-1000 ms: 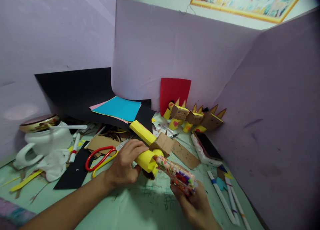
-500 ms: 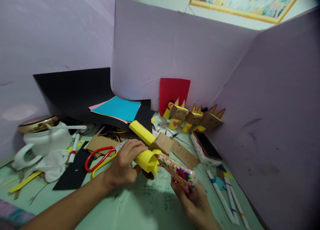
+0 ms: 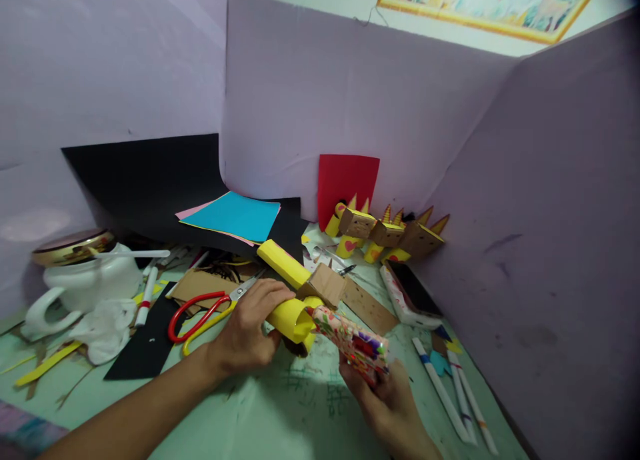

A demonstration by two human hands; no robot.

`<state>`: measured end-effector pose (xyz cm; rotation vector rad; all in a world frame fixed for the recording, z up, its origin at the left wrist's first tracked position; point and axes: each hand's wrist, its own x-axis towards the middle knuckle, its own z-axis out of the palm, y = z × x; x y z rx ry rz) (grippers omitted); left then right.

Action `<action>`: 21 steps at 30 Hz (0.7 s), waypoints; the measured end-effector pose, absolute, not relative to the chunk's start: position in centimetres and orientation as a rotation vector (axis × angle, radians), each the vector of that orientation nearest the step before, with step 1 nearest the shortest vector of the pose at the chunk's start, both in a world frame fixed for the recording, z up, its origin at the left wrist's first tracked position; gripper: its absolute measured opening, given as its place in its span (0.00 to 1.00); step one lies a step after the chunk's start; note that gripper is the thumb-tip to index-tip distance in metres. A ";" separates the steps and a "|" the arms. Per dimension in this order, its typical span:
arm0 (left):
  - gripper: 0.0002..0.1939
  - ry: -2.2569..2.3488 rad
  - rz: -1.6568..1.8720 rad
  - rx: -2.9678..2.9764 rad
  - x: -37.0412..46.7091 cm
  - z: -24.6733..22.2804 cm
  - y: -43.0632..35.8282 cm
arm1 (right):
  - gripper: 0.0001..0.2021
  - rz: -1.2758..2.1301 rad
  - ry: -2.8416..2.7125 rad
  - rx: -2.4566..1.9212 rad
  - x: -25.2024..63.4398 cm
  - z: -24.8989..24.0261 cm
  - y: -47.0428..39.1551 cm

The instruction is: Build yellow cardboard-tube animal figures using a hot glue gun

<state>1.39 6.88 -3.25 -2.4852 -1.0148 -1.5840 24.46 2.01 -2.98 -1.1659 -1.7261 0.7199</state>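
My left hand (image 3: pixel 255 323) is closed around a cardboard tube wrapped in yellow paper (image 3: pixel 289 317), holding it tilted just above the table. The paper's loose edge curls at the tube's right end, and brown cardboard shows underneath. In my right hand (image 3: pixel 383 397) is a glue gun (image 3: pixel 353 343) with a colourful patterned covering. Its red tip points left and meets or nearly meets the paper's open edge; the exact contact is hidden. Just behind lie a small cardboard box (image 3: pixel 324 285) and another yellow paper roll (image 3: pixel 284 263).
Red and yellow scissors (image 3: pixel 200 317) lie left of my left hand. A white teapot-like pot (image 3: pixel 93 280) stands far left. Blue paper (image 3: pixel 235 217) tops a stack behind. Yellow paper figures with cardboard heads (image 3: pixel 387 233), a phone (image 3: pixel 413 293) and markers (image 3: pixel 445 397) are on the right.
The glue gun's tip has shifted slightly left along the edge of the yellow paper. Both hands keep their grips, and the view has moved a little.
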 end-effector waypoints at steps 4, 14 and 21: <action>0.28 -0.999 -1.558 -2.497 1.4 -3.3 6.9 | 0.14 0.760 -1.773 -1.101 24.4 -2.8 2.0; 0.27 -1.000 -1.560 -2.485 1.3 -3.4 6.9 | 0.16 0.848 -1.686 -1.117 23.7 -2.5 1.3; 0.27 -1.008 -1.548 -2.484 1.2 -3.4 7.0 | 0.22 0.795 -1.701 -1.107 23.5 -2.2 1.2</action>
